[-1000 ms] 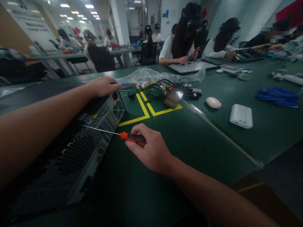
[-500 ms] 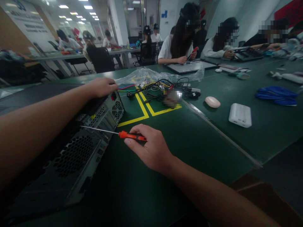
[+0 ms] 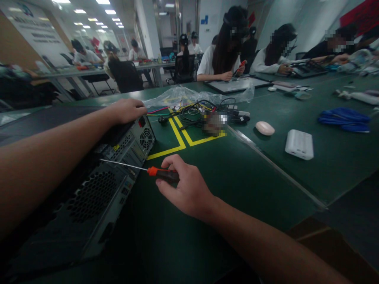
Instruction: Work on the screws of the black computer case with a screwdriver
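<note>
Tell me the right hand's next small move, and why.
Probably a small turn of the screwdriver: the right hand grips it, its shaft reaches the case, and the left hand rests atop the case. Whether the tip is seated is unclear.

Gripping orange-black screwdriver [image 3: 152, 171] in right hand [image 3: 189, 187], pointing shaft [image 3: 124, 164] left at rear of computer case [image 3: 94, 197]. Resting left hand [image 3: 128, 110] on case's far top end. Also cable tangle [image 3: 192, 114] beyond; white box [image 3: 299, 144], blue bundle [image 3: 343, 119] right on green counter [image 3: 251, 177].

Your view is dim: ceiling lights [image 3: 110, 12] glow at eleven o'clock, shadow darkens the worktop [image 3: 166, 236] at six, and pixelation masks patches toward two.
</note>
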Tool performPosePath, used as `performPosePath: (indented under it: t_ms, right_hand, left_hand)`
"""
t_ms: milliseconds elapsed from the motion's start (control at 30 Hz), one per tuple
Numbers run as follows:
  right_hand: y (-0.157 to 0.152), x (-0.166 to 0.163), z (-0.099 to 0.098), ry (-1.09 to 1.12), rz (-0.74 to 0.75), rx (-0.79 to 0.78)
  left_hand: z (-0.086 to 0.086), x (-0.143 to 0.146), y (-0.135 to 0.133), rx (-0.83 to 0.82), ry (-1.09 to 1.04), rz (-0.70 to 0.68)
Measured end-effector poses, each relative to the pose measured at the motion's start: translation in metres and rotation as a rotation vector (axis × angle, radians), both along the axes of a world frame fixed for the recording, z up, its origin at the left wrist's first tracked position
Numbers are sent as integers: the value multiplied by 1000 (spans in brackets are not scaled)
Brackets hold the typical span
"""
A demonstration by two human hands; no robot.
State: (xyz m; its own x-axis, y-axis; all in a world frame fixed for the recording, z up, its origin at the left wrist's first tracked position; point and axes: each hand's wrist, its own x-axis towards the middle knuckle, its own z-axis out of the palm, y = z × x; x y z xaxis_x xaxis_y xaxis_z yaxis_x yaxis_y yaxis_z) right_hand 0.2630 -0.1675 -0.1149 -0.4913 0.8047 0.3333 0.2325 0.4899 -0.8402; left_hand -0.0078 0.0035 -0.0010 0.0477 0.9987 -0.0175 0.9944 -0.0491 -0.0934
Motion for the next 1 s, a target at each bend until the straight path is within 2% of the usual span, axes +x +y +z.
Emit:
performPosePath:
  t_ms: [200, 433, 667, 1000]
  right_hand:
    - [2, 1, 2, 1, 11, 30]
    - [1, 2, 3, 15, 19, 35]
    - [1, 1, 3, -4, 12, 14]
    - [3, 1, 3, 11, 17, 21]
  left_hand:
    - [-5, -5, 6, 21, 7, -19]
    - [2, 3, -2, -14, 21, -2]
    - [-1, -1, 2, -2, 11, -2]
    - [2, 4, -1, -10, 17, 1]
